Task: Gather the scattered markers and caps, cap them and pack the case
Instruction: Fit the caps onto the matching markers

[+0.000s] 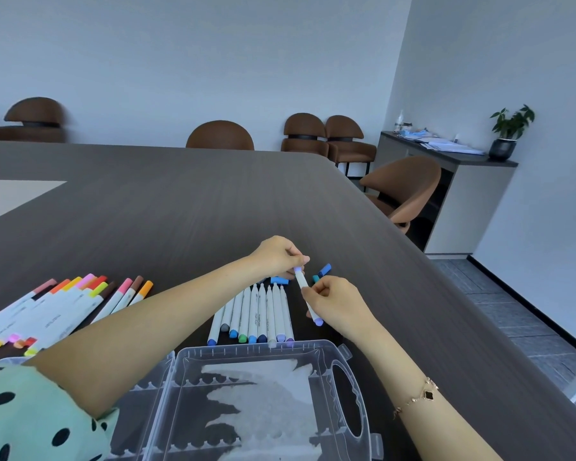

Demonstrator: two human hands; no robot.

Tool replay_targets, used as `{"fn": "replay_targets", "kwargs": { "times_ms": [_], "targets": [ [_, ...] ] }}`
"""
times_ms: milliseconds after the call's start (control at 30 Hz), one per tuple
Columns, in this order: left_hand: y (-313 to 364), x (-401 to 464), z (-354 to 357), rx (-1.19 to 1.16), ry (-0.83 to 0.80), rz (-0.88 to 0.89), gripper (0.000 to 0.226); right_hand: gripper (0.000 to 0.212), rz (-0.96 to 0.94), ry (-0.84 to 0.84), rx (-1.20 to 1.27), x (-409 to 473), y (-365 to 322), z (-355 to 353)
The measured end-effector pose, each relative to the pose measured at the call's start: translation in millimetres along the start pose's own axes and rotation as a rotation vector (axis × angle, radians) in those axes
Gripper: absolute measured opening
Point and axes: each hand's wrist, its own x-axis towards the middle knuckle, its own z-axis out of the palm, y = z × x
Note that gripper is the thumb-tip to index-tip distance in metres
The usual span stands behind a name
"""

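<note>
The lilac marker (306,292) has a white barrel and a pale purple cap at each visible end; it is held tilted above the table, just past the row of cool-coloured markers. The right hand (336,302) grips its lower half with fingers curled round the barrel, and the left hand (280,256) pinches the lilac cap (298,270) at the upper end between thumb and fingertips.

Below them a row of uncapped markers (256,311) lies side by side, about 9 white barrels with bare tips pointing away and blue, green, grey and lilac end caps toward the person. Beyond the row lie loose caps: a light blue cap (279,280), a dark blue cap (325,269) and a teal cap (315,278), near each other. To the left a fan of warm-coloured markers (80,301) in pink, orange, yellow, red and brown rests capped. Small grey print runs along the barrels, too blurred to read.

The clear plastic case (273,394) lies open at the near edge, its handle (346,397) on the right and scalloped slots inside holding nothing.

The table (180,201) is dark grey wood grain. Brown chairs (220,135) stand round it before pale walls. A grey sideboard (446,181) at right carries papers and a potted plant (509,131).
</note>
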Motion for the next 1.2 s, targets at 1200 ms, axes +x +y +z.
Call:
{"fn": "replay_targets", "kwargs": {
  "times_ms": [1200],
  "targets": [
    [-38,7,-58,0.488,0.076,0.074,0.022,0.023,-0.218,0.030,-0.583,-14,-10,19]
  ]
}}
